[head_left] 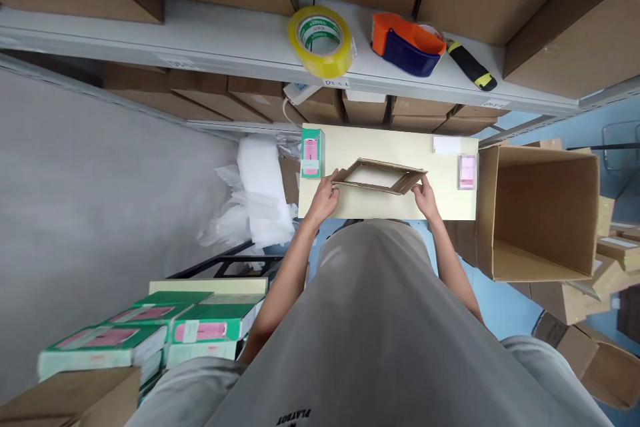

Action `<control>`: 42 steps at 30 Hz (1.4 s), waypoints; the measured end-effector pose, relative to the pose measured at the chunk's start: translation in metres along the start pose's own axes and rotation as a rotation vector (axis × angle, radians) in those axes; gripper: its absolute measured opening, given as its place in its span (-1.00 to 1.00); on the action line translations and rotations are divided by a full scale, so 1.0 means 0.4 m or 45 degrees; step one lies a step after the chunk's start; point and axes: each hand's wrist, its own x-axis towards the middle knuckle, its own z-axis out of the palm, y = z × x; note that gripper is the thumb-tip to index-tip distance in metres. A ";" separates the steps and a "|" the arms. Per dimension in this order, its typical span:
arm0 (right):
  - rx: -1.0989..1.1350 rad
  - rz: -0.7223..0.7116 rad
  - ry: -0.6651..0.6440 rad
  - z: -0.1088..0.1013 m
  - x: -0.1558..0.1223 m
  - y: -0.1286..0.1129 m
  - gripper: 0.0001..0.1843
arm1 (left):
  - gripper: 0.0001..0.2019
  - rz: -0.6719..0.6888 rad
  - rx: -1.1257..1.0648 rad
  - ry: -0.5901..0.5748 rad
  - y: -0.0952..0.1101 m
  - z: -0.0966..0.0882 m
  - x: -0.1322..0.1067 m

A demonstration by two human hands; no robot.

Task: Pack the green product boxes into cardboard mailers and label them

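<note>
Over the cream table [360, 207], left hand [325, 197] and right hand [425, 197] grip opposite ends of a skewed open carton [408, 181], table showing through.

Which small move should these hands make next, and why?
Probably square up the cardboard carton: the left hand and right hand hold its opposite ends, but its walls lean into a skewed diamond, with the pale tabletop showing through.
</note>
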 end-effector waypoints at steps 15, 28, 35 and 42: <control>-0.049 0.104 0.198 0.025 -0.023 -0.158 -0.12 | -0.50 0.048 0.114 0.111 0.174 -0.086 -0.037; -0.142 0.054 0.207 0.030 -0.019 -0.110 -0.25 | -0.63 -0.017 0.091 0.209 0.163 -0.076 -0.034; -0.208 0.015 0.246 0.023 -0.035 -0.139 -0.37 | -0.72 -0.035 0.126 0.246 0.171 -0.073 -0.029; -0.264 0.010 0.236 0.017 -0.044 -0.153 -0.41 | -0.75 -0.077 0.150 0.243 0.187 -0.069 -0.030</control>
